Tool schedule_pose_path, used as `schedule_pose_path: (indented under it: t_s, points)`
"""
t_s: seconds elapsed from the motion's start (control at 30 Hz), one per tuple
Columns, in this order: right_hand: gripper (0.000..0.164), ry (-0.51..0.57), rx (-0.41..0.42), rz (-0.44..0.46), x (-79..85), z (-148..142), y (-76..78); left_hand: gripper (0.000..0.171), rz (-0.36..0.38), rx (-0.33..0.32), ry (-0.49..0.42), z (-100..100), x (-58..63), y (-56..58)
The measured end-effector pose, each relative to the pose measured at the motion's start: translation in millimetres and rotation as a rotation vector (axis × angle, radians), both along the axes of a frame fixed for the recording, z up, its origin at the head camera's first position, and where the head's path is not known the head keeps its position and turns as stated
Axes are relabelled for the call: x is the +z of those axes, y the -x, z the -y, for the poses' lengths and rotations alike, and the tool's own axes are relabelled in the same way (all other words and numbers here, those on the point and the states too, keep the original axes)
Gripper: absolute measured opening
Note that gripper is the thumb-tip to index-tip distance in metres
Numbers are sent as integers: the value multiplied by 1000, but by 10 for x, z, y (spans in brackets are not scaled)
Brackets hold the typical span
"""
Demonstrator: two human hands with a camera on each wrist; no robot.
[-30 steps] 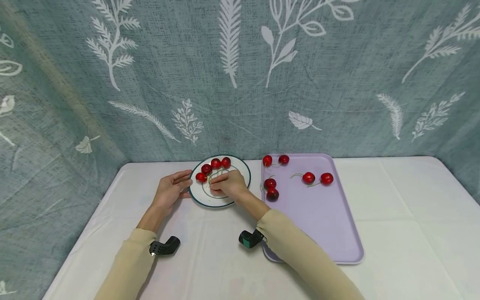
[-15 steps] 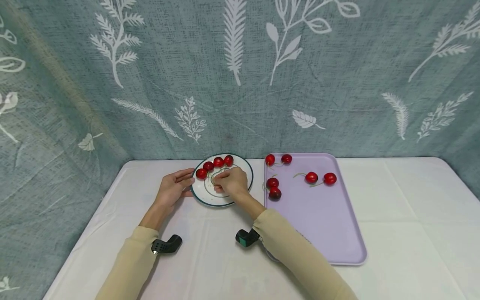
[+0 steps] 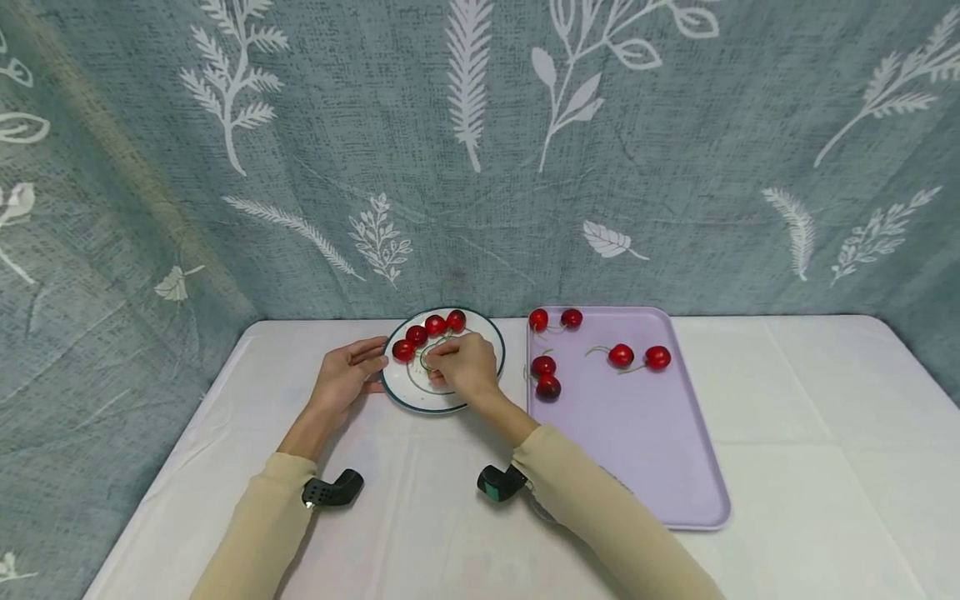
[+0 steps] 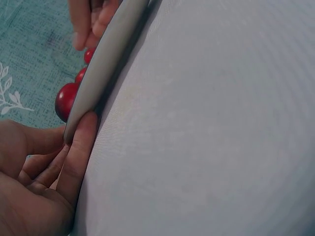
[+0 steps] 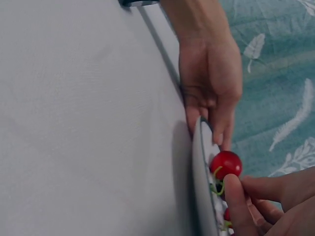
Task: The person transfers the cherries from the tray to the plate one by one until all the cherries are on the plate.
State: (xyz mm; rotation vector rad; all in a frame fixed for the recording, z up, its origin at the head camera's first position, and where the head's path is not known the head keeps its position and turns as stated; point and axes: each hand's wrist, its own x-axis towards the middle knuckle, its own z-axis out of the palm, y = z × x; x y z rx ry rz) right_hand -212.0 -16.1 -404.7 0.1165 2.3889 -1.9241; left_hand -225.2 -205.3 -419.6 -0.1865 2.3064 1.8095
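A white plate (image 3: 408,398) with a dark green rim bears several red cherries in a curved row along its far left side. My left hand (image 3: 341,379) holds the plate's left rim, thumb at the edge and a finger along the underside in the left wrist view. Over the plate's middle, my right hand (image 3: 468,367) has thumb and index finger together at the green stem of the leftmost cherry (image 3: 403,350). In the right wrist view that cherry (image 5: 226,164) sits just past the fingertips, its stem curling beside them. The right hand's other fingers are curled in.
Right of the plate lies a lilac tray (image 3: 637,450) with several stemmed cherries, among them a pair (image 3: 546,377) near its left edge. My right forearm crosses the tray's near left corner. A patterned green curtain (image 3: 450,233) hangs behind the white-covered table (image 3: 405,525).
The head view has shifted slightly. My right fingertips have moved a little on the plate; my left hand stays at the rim and the tray's cherries lie as before.
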Motion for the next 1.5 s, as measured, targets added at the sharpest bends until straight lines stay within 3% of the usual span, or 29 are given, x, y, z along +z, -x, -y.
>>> schedule_pose_path:
  t_s: [0.3, 0.53, 0.73, 1.03, 1.27, 1.5]
  points:
    - [9, 28, 56, -26, 108, -122, -85, 47, 10, 8, 8, 3, -3, -11]
    - [11, -124, 105, -135, 208, -294, -186, 47, 5, 8, 9, 5, -7, -10]
    - [12, -123, 145, -107, 271, -523, -265, 46, 5, 18, 20, 8, -26, -4]
    - [10, -369, 109, -194, 272, -1183, -398, 46, -5, 9, 16, -16, -43, -8]
    - [13, -450, 78, -152, 340, -1697, -511, 46, 7, 16, 21, -2, -25, -2]
    - [17, -445, 52, -106, 262, -2018, -585, 46, -2, 13, 13, -3, -27, -7]
